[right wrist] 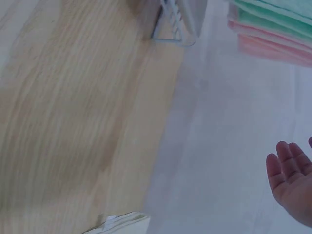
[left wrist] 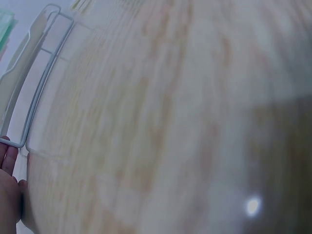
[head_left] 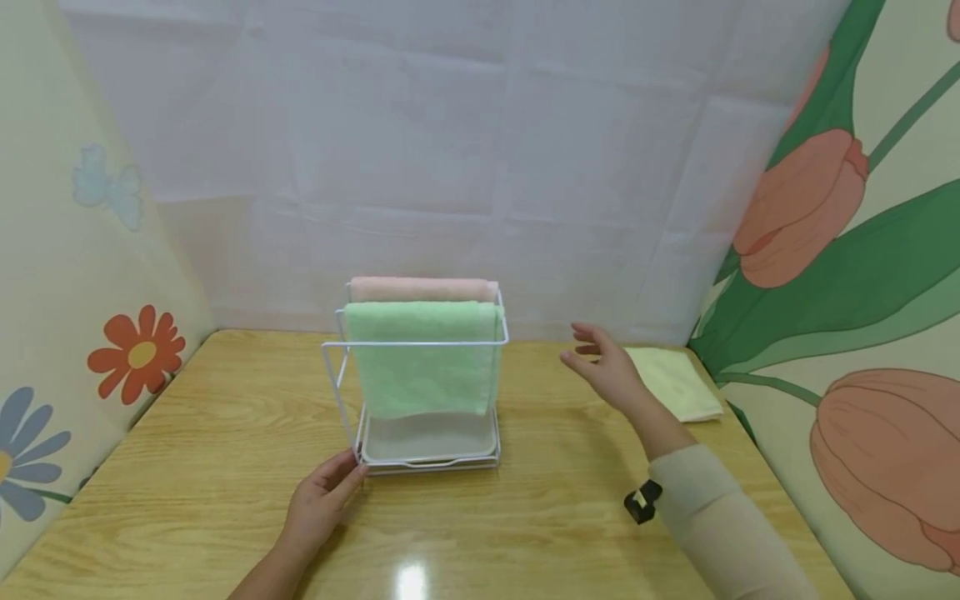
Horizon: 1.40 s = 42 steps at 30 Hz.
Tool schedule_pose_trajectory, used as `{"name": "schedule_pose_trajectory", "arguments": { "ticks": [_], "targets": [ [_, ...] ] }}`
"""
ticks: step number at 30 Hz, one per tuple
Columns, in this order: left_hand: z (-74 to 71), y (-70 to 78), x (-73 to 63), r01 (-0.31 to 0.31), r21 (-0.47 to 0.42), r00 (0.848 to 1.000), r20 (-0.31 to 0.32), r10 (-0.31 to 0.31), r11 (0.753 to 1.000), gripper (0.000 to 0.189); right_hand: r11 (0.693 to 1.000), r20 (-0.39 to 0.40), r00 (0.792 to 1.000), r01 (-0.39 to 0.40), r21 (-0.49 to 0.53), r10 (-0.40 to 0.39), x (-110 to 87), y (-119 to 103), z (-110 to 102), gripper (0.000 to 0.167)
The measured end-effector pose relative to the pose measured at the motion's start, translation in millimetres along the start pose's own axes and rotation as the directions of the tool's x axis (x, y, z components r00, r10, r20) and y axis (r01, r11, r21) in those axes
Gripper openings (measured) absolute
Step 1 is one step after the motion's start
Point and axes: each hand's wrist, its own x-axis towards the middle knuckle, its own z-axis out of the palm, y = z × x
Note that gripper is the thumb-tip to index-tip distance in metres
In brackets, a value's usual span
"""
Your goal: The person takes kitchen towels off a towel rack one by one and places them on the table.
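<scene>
A white wire towel rack (head_left: 341,392) stands on the table, with a mint green towel (head_left: 423,358) over its middle bar and a pink towel (head_left: 423,289) behind it. A pale tray (head_left: 431,437) lies in its base. My left hand (head_left: 322,500) holds the rack's front left bottom corner between thumb and fingers; the left wrist view has the fingers (left wrist: 9,158) at that wire corner. To the right of the rack, my right hand (head_left: 611,371) is raised with fingers spread and nothing in it. A folded pale yellow towel (head_left: 671,383) lies just beyond that hand.
The wood-grain table (head_left: 187,467) meets a white sheet (head_left: 420,150) at its back edge. Flower-painted panels (head_left: 847,333) stand along both sides. A small black device (head_left: 642,502) sits at the right wrist.
</scene>
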Motion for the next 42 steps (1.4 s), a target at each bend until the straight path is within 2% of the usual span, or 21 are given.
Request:
{"name": "schedule_pose_trajectory", "arguments": {
  "ticks": [7, 14, 24, 28, 35, 42],
  "targets": [
    [-0.4, 1.0, -1.3, 0.015, 0.005, 1.0, -0.001, -0.015, 1.0, 0.043, 0.997, 0.009, 0.997, 0.071, 0.019, -0.071, 4.9, -27, -1, 0.058],
    [-0.7, 2.3, -3.0, 0.019, -0.02, 1.0, -0.009, -0.019, 1.0, 0.042, 0.995, 0.023, 0.995, 0.096, 0.022, -0.097, 9.8, -49, -3, 0.061],
    [-4.5, 3.4, -0.3, 0.083, 0.007, 0.996, 0.019, -0.083, 0.997, 0.048, 0.982, 0.017, 0.982, 0.188, 0.032, -0.189, 17.1, -80, 2, 0.061],
    [-4.7, 3.0, -0.1, 0.087, -0.006, 0.996, 0.024, -0.086, 0.996, 0.048, 0.976, 0.02, 0.976, 0.214, 0.045, -0.215, 20.9, -91, 6, 0.061],
    [-3.5, 3.5, -0.7, 0.058, -0.026, 0.998, 0.03, -0.057, 0.998, 0.046, 0.969, 0.037, 0.97, 0.24, 0.052, -0.242, 26.4, -110, 11, 0.062],
    [-1.5, 3.6, -1.2, 0.021, -0.016, 1.0, 0.019, -0.021, 1.0, 0.044, 0.967, 0.109, 0.961, 0.249, 0.058, -0.254, 28.2, -124, 17, 0.061]
  ]
}}
